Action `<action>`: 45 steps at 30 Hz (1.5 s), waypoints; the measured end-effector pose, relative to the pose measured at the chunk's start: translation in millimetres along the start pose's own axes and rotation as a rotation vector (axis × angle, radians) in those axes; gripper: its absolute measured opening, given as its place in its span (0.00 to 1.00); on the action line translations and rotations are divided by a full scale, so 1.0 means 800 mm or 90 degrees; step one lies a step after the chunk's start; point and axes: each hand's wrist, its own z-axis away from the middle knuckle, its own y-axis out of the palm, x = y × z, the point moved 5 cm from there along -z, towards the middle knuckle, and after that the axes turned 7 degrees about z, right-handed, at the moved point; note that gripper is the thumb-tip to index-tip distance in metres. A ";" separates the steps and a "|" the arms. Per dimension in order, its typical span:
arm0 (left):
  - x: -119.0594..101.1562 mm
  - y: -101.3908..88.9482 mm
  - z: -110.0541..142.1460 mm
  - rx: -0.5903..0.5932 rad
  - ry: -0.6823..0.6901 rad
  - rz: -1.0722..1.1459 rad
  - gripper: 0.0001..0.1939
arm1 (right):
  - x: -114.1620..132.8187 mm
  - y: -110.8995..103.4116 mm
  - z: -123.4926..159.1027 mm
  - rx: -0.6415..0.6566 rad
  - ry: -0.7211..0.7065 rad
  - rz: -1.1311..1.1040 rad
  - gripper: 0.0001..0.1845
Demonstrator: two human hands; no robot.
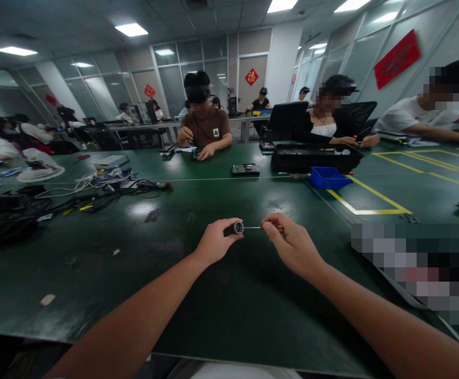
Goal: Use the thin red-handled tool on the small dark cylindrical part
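My left hand [218, 239] is closed around a short black cylinder [235, 228] with a silver-rimmed round end facing me; it looks like a small flashlight, though the kind is not certain. Opposite it, my right hand [288, 239] grips a screwdriver [253, 228] by its handle, which shows a bit of red. Its thin metal shaft points left and reaches the rimmed end of the cylinder. Whether the tip touches or goes inside is too small to tell. Both hands are held over the green tabletop [229, 310].
An opened circuit-board device [245, 169] lies ahead. Beyond to the right are a blue bin [329, 178] and a long black tray [312, 160]. Tangled cables [107, 197] and a white fan part [40, 171] spread at left. A person [205, 126] works across the table.
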 end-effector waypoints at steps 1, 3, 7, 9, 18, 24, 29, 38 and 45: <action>-0.002 0.001 0.000 0.004 0.001 -0.004 0.19 | 0.000 -0.001 0.000 -0.005 0.009 0.006 0.15; -0.006 0.002 0.000 0.014 0.003 -0.021 0.18 | -0.001 -0.003 0.001 -0.033 0.023 0.010 0.16; -0.012 0.000 -0.001 0.011 -0.008 -0.058 0.18 | -0.006 -0.005 0.001 -0.099 0.051 -0.062 0.10; -0.012 -0.001 -0.001 0.003 -0.010 -0.064 0.18 | -0.011 -0.001 0.001 -0.096 0.075 -0.115 0.12; -0.016 0.000 -0.001 0.027 0.023 -0.092 0.17 | -0.051 0.020 -0.013 -0.073 0.248 -0.499 0.16; -0.013 -0.005 -0.002 0.012 0.004 -0.091 0.17 | -0.055 0.010 -0.014 -0.133 0.211 -0.445 0.15; -0.014 -0.002 -0.002 0.016 0.016 -0.096 0.19 | -0.036 0.003 -0.008 -0.120 0.141 -0.267 0.16; -0.016 0.000 0.000 0.028 0.003 -0.110 0.19 | -0.022 -0.008 -0.010 -0.079 0.133 -0.142 0.20; -0.014 -0.003 -0.001 0.023 -0.001 -0.107 0.19 | -0.024 -0.001 -0.007 -0.042 0.094 -0.138 0.13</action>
